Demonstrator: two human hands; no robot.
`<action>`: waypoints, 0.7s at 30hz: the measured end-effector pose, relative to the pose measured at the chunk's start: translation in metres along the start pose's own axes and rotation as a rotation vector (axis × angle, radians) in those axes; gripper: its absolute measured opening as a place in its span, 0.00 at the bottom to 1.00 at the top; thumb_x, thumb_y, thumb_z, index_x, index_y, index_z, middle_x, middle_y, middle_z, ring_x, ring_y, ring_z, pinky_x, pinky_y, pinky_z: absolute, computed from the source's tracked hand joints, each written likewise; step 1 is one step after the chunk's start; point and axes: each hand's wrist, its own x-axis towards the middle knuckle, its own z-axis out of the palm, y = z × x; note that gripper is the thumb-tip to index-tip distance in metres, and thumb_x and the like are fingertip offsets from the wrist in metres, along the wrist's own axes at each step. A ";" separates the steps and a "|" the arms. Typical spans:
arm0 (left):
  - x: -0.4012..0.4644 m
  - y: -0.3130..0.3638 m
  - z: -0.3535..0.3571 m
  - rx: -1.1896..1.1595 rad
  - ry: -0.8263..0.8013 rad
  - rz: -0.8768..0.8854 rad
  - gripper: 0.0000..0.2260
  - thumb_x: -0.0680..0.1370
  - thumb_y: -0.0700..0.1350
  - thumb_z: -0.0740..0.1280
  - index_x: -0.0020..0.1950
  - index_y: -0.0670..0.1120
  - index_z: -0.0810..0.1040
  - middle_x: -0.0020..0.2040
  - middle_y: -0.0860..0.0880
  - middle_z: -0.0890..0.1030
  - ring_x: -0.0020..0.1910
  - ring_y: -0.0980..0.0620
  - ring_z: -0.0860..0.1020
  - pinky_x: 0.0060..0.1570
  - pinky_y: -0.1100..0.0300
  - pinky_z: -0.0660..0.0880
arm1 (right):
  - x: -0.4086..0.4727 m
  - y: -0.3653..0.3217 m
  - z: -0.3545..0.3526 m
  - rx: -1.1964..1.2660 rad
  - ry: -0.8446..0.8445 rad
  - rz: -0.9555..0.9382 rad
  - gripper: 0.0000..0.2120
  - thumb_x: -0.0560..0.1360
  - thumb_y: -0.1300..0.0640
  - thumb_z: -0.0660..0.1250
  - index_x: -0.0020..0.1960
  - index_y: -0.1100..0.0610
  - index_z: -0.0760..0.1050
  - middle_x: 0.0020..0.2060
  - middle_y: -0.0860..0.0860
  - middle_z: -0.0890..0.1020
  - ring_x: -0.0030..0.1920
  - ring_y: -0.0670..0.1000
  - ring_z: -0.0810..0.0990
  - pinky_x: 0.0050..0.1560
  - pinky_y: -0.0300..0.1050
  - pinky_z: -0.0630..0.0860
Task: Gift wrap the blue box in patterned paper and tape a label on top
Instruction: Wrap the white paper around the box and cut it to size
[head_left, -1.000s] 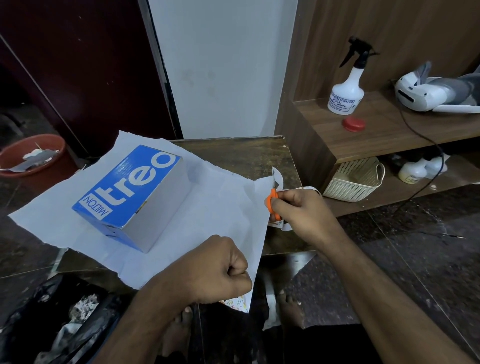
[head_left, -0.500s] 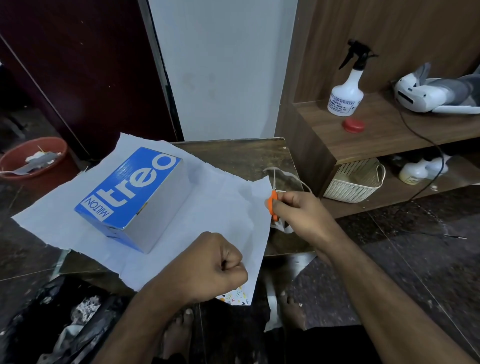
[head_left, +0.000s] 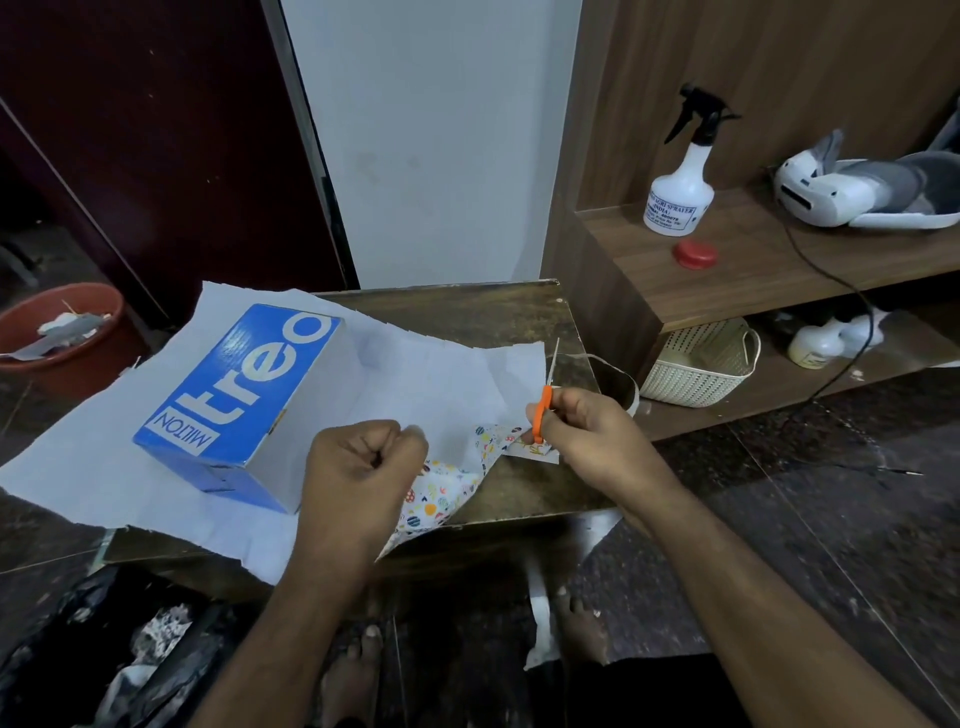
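The blue box, printed "MILTON treo", lies on the wrapping paper, which is spread white side up on a small dark table. My left hand grips the paper's near right corner in a fist and has turned it over, so the patterned side shows. My right hand holds orange-handled scissors at the paper's right edge, blades pointing up. A cut-off strip of paper curls beside the scissors.
A wooden shelf unit stands at the right with a white spray bottle, a red lid, a headset and a cream basket below. A red tub sits at the left. My bare feet are under the table.
My left hand has lifted and folded the paper's near corner over, showing its patterned side. My right hand with the scissors has moved slightly toward me.
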 end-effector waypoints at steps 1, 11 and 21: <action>0.000 0.000 0.003 -0.008 0.028 -0.009 0.29 0.80 0.35 0.68 0.24 0.52 0.60 0.24 0.54 0.58 0.26 0.57 0.58 0.28 0.63 0.60 | 0.000 0.001 0.001 -0.019 0.010 -0.013 0.07 0.83 0.50 0.66 0.57 0.48 0.82 0.45 0.44 0.88 0.47 0.40 0.84 0.47 0.40 0.75; 0.006 0.001 0.032 -0.159 0.308 -0.018 0.29 0.84 0.41 0.67 0.24 0.52 0.61 0.22 0.57 0.59 0.24 0.58 0.61 0.29 0.62 0.61 | 0.002 0.006 -0.001 0.016 0.076 -0.069 0.05 0.84 0.55 0.64 0.57 0.47 0.76 0.49 0.45 0.85 0.44 0.44 0.87 0.47 0.49 0.81; 0.016 -0.005 0.047 -0.116 0.397 0.021 0.24 0.85 0.51 0.65 0.31 0.53 0.61 0.25 0.55 0.62 0.28 0.56 0.61 0.29 0.60 0.61 | 0.002 0.012 -0.007 -0.050 -0.156 -0.063 0.07 0.85 0.56 0.62 0.59 0.50 0.78 0.48 0.49 0.86 0.45 0.47 0.87 0.58 0.50 0.79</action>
